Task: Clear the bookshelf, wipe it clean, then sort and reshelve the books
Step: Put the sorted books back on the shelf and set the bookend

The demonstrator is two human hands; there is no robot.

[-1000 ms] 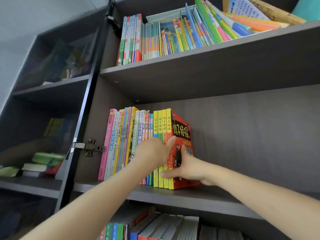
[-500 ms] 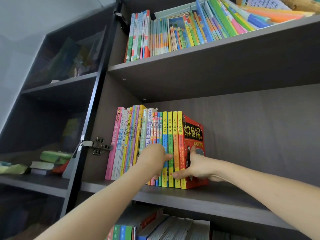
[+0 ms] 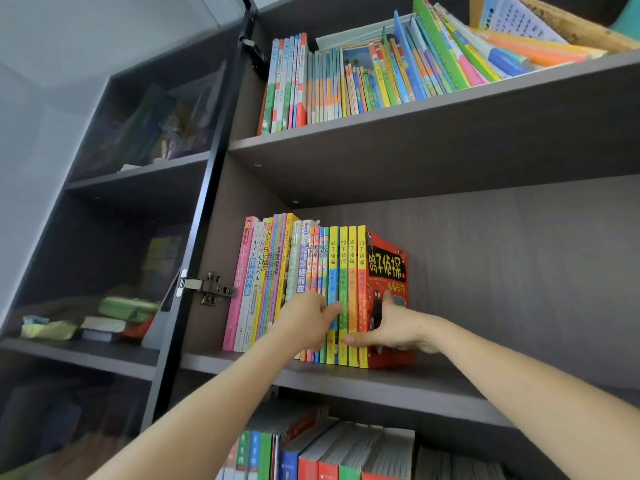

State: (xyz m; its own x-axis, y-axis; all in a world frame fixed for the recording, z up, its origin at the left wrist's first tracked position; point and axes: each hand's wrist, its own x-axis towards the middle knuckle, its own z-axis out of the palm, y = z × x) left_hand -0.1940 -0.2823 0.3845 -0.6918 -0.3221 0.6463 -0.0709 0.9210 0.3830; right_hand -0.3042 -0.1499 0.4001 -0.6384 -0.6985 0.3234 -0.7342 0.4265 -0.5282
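**Both hands on the middle row of books**

The dark grey bookshelf fills the view, seen from below. At 9 o'clock its glass door stands open, with dim stacked things behind the pane that are too blurred to name.

From 12 to 2 o'clock the top shelf carries a long run of thin, bright books. Those on the left stand upright and those on the right lean over to the left.

At the centre, the middle shelf holds an upright row of books packed against the left wall. The shelf board to the right of the row, toward 3 o'clock, is bare. At 6 o'clock more books show on the shelf below.

The two hands are close together but not touching. The left hand has its fingers curled against the spines near the middle of the row. Whether it grips a book cannot be told.

The right hand clasps the red book at the row's right end, with its thumb on the cover and its fingers laid across the yellow spines.

A metal hinge sits at 9 o'clock from the row.
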